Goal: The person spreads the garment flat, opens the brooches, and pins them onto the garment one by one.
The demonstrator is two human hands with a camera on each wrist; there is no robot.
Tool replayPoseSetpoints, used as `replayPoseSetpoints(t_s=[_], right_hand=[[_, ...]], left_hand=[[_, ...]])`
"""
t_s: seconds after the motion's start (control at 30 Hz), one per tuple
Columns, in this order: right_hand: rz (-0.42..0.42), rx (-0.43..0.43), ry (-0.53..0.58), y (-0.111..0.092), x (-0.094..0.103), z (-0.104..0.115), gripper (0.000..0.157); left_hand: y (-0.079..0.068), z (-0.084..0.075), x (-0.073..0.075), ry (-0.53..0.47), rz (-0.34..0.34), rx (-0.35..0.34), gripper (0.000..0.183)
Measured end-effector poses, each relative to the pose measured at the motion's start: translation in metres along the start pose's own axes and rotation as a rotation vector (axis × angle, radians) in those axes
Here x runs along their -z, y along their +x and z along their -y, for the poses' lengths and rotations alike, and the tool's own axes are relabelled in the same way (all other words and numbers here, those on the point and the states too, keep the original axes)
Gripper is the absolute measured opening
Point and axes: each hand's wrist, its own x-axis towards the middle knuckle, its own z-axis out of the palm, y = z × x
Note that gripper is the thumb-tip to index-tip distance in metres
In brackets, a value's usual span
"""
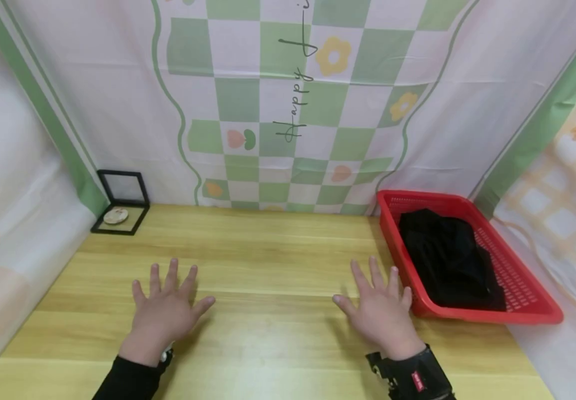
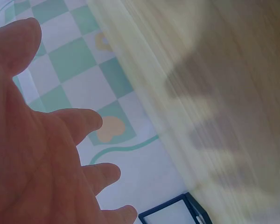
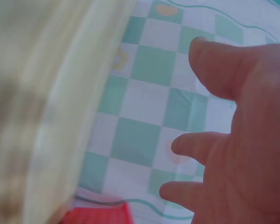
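Left hand (image 1: 165, 316), right hand (image 1: 380, 314), both spread wide, holding nothing! Just beside the right sits a red basket (image 1: 487, 315), probably light, stiff, best taken by the rim; inside, soft-looking black cloth (image 1: 445, 261). Beyond the left, a hinged display case (image 1: 128, 203), likely fragile: edges only!

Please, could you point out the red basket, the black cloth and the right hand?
Red basket (image 1: 487, 316), head view: near rim.
Black cloth (image 1: 445, 258), head view: middle of its top.
Right hand (image 1: 380, 312), head view: its back.
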Motion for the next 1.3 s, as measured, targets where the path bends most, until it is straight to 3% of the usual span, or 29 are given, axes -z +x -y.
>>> replayPoseSetpoints(t_s=[0.23,0.4,0.6,0.8,1.03,1.3], right_hand=[[-0.056,0.076,-0.023,0.002,0.026,-0.004,0.092],[-0.074,0.074,-0.070,0.008,0.057,-0.017,0.095],[-0.085,0.023,-0.120,0.025,0.093,-0.046,0.100],[-0.080,-0.008,-0.122,0.044,0.126,-0.089,0.101],[0.115,-0.026,-0.205,0.069,0.147,-0.139,0.125],[0.333,-0.014,-0.070,0.094,0.127,-0.180,0.135]], left_hand=[[0.000,0.003,0.002,-0.004,0.002,0.007,0.093],[0.001,0.004,0.002,-0.004,0.001,0.010,0.093],[0.001,0.007,0.001,-0.007,0.001,0.015,0.094],[0.000,0.009,0.000,-0.003,0.000,0.014,0.094],[-0.002,0.009,0.001,-0.011,0.005,0.018,0.095],[-0.003,0.012,0.000,-0.013,0.005,0.024,0.091]])
